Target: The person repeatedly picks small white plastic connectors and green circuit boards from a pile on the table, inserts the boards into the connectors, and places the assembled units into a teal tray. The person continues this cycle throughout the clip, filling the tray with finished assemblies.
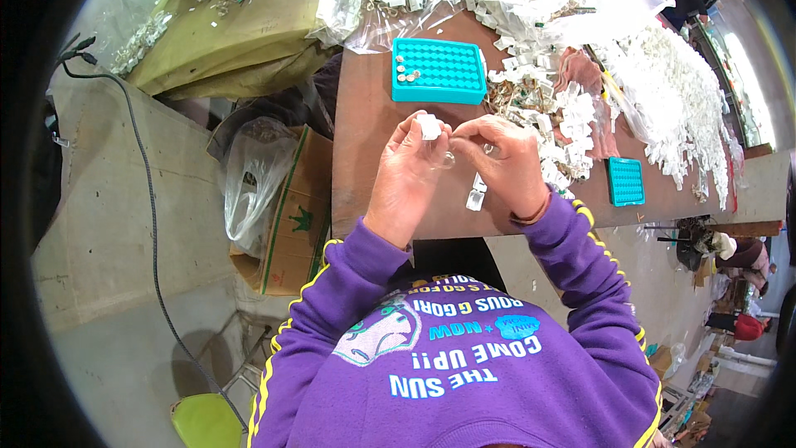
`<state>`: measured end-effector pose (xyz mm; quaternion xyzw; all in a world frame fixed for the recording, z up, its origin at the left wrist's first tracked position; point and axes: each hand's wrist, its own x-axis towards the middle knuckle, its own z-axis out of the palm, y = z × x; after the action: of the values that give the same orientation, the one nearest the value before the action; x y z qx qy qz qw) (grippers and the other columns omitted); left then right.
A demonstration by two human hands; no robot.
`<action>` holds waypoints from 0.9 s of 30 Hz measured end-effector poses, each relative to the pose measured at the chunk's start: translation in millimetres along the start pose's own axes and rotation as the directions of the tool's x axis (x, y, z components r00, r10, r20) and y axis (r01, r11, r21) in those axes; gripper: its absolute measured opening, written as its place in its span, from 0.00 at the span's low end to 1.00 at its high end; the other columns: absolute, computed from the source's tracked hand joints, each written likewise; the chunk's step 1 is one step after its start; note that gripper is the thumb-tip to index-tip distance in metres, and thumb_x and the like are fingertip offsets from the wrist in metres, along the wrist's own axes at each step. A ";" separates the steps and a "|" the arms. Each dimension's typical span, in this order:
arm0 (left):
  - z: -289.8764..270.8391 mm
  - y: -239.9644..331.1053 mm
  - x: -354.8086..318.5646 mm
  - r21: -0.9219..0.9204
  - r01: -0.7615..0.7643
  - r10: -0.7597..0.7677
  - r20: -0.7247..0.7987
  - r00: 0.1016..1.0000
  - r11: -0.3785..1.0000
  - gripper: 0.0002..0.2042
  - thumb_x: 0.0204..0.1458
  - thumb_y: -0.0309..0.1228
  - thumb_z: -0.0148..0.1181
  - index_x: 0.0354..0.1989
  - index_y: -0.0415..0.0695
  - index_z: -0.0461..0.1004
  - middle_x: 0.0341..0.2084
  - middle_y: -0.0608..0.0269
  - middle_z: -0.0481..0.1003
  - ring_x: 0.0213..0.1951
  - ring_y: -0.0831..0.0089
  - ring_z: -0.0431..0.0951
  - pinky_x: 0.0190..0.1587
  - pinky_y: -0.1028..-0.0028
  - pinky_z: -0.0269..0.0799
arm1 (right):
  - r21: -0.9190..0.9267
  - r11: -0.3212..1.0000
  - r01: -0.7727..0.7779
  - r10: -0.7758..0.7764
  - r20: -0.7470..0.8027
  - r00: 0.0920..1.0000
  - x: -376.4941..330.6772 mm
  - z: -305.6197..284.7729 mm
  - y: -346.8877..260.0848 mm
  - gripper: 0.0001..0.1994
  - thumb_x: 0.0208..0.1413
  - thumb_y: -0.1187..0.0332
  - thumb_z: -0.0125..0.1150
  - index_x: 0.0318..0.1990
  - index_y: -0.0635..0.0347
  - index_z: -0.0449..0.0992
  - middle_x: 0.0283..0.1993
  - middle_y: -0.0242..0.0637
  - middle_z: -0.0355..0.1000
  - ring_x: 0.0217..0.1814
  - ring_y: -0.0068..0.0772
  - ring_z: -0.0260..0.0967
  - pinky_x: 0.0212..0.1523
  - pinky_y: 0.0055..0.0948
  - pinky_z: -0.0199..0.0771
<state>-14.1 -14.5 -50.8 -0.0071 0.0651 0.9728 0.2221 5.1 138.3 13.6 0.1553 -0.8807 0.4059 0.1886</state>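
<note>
In front of me, over the brown table, my left hand (402,178) is closed with a small white tag (429,127) between thumb and fingers. My right hand (502,158) meets it from the right, its thumb and forefinger pinched close to the tag. What the right fingers hold is too small to make out. A thin, clear loop (448,160) hangs between the hands. Just beyond them stands a teal tray (439,98) with a patterned grid and several small round pieces (406,77) at its left. Another white tag (476,192) lies below my right hand.
Heaps of white tags (676,108) cover the table's right and far sides, partly under clear plastic (348,8). A smaller teal tray (626,182) sits near the front edge. Left of the table are a cardboard box (290,216), a plastic bag (247,174) and a black cable (149,174).
</note>
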 end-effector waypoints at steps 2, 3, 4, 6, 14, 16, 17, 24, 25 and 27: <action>-0.8 -1.9 -0.2 0.034 -0.011 0.012 -0.027 1.000 0.999 0.12 0.60 0.30 0.56 0.49 0.39 0.70 0.44 0.54 0.74 0.49 0.65 0.75 0.51 0.72 0.77 | -0.023 1.000 0.012 -0.014 -0.080 0.997 -4.6 6.7 1.1 0.04 0.49 0.75 0.64 0.33 0.62 0.76 0.30 0.39 0.74 0.29 0.39 0.73 0.30 0.30 0.72; -1.2 -1.6 -0.1 0.056 -0.006 0.008 -0.026 1.000 0.998 0.12 0.60 0.30 0.56 0.49 0.39 0.71 0.44 0.55 0.74 0.48 0.66 0.76 0.50 0.72 0.77 | -0.044 0.999 0.008 -0.013 -0.113 0.993 -5.1 8.7 1.8 0.05 0.49 0.75 0.64 0.34 0.62 0.76 0.30 0.39 0.73 0.30 0.39 0.73 0.30 0.30 0.72; -1.8 0.4 -0.5 0.132 0.007 -0.001 -0.048 0.999 0.991 0.12 0.60 0.31 0.55 0.49 0.39 0.71 0.43 0.55 0.75 0.47 0.66 0.77 0.49 0.72 0.77 | -0.061 0.998 0.019 -0.028 -0.146 0.989 -4.8 9.6 2.3 0.05 0.50 0.75 0.63 0.34 0.61 0.75 0.30 0.39 0.73 0.30 0.40 0.73 0.30 0.31 0.72; -3.0 7.1 -1.7 0.305 0.061 -0.030 -0.107 0.994 0.950 0.12 0.61 0.31 0.55 0.50 0.39 0.71 0.41 0.57 0.76 0.44 0.68 0.78 0.47 0.72 0.78 | -0.060 0.997 0.052 -0.057 -0.073 0.996 -0.3 3.0 5.0 0.04 0.51 0.75 0.62 0.34 0.61 0.74 0.31 0.39 0.72 0.30 0.41 0.72 0.30 0.32 0.72; -4.6 5.5 -2.4 0.459 0.045 -0.006 -0.085 0.996 0.887 0.14 0.60 0.32 0.56 0.49 0.36 0.73 0.39 0.59 0.77 0.41 0.74 0.78 0.43 0.73 0.77 | -0.151 0.964 0.220 -0.183 0.222 0.958 16.4 -7.4 0.7 0.06 0.53 0.75 0.59 0.36 0.61 0.69 0.33 0.40 0.69 0.32 0.47 0.72 0.29 0.37 0.73; -4.9 5.9 -2.0 0.468 0.047 -0.009 -0.083 0.997 0.883 0.14 0.60 0.32 0.57 0.49 0.35 0.73 0.39 0.60 0.77 0.41 0.75 0.77 0.43 0.74 0.76 | -0.176 0.954 0.244 -0.185 0.296 0.937 19.2 -12.0 -0.9 0.06 0.53 0.74 0.59 0.37 0.61 0.69 0.34 0.40 0.69 0.32 0.47 0.72 0.29 0.37 0.73; -5.2 6.2 -1.6 0.466 0.049 -0.013 -0.081 0.997 0.883 0.14 0.60 0.32 0.57 0.49 0.35 0.73 0.39 0.60 0.77 0.41 0.75 0.77 0.43 0.74 0.76 | -0.189 0.948 0.256 -0.184 0.332 0.925 20.5 -14.5 -1.3 0.07 0.53 0.74 0.59 0.37 0.62 0.68 0.34 0.40 0.69 0.32 0.47 0.72 0.29 0.38 0.73; -2.9 7.9 -1.9 0.534 0.077 -0.038 -0.084 0.996 0.842 0.13 0.61 0.31 0.55 0.49 0.37 0.73 0.41 0.60 0.77 0.43 0.75 0.77 0.48 0.70 0.75 | -0.249 0.899 0.361 -0.226 0.443 0.868 27.9 -18.6 -4.2 0.08 0.50 0.73 0.59 0.36 0.62 0.67 0.33 0.41 0.66 0.30 0.45 0.72 0.27 0.37 0.74; -2.3 6.7 -1.9 0.533 0.066 -0.025 -0.084 0.996 0.843 0.12 0.60 0.30 0.56 0.48 0.36 0.73 0.40 0.61 0.77 0.41 0.76 0.77 0.45 0.72 0.75 | -0.278 0.884 0.376 -0.219 0.465 0.858 27.9 -18.6 -4.7 0.08 0.49 0.74 0.59 0.36 0.62 0.67 0.32 0.41 0.66 0.30 0.45 0.72 0.27 0.37 0.73; -1.1 4.4 -1.8 0.517 0.031 -0.004 -0.054 0.999 0.855 0.12 0.59 0.30 0.58 0.46 0.36 0.75 0.38 0.63 0.78 0.38 0.79 0.77 0.41 0.77 0.74 | -0.311 0.868 0.386 -0.204 0.485 0.850 26.7 -17.9 -5.0 0.09 0.48 0.74 0.59 0.35 0.61 0.66 0.32 0.41 0.65 0.30 0.44 0.72 0.27 0.37 0.73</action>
<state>-14.4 -19.4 -51.3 0.0275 0.3300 0.9169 0.2228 -12.6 145.8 39.8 0.3370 -0.9282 0.1386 0.0753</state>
